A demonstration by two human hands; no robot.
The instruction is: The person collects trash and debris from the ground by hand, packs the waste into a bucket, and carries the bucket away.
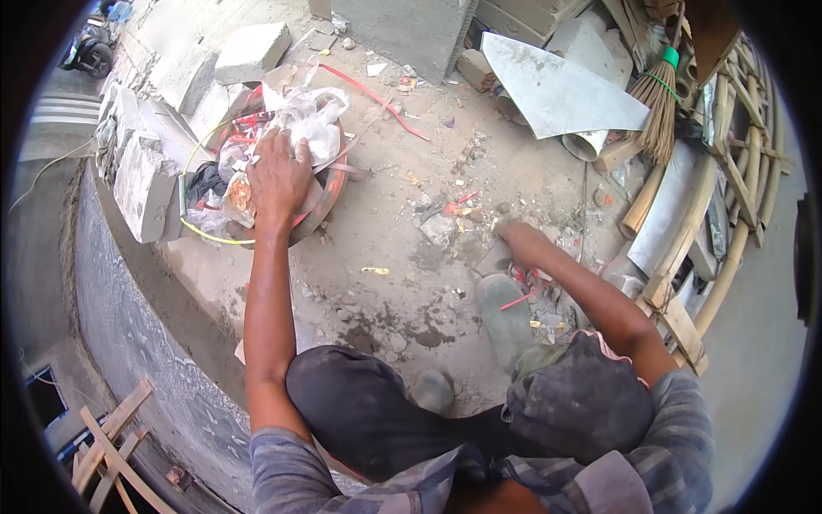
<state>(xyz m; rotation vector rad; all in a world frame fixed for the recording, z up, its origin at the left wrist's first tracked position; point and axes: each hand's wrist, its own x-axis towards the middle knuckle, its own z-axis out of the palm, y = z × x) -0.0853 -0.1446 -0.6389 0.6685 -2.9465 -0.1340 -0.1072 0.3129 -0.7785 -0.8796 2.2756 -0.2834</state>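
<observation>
My left hand (pixel 278 174) lies palm down on the rubbish in a round reddish basin (pixel 336 184), its fingers spread out. Around it are a crumpled white plastic bag (pixel 315 120), a black plastic scrap (pixel 205 182) and clear wrappers. My right hand (pixel 524 246) is low over the dusty ground, beside the toe of my green rubber boot (pixel 503 313). Its fingers look curled downward, and what they hold, if anything, is hard to make out. Small rubble and red scraps (pixel 462 202) lie just beyond that hand.
Concrete blocks (pixel 145 184) line the left side by a low wall. A red strip (pixel 377 98) lies on the ground behind the basin. At the right are a white angular sheet (pixel 561 90), a stick broom (pixel 659 107), a pipe (pixel 585 146) and bamboo poles (pixel 738 248).
</observation>
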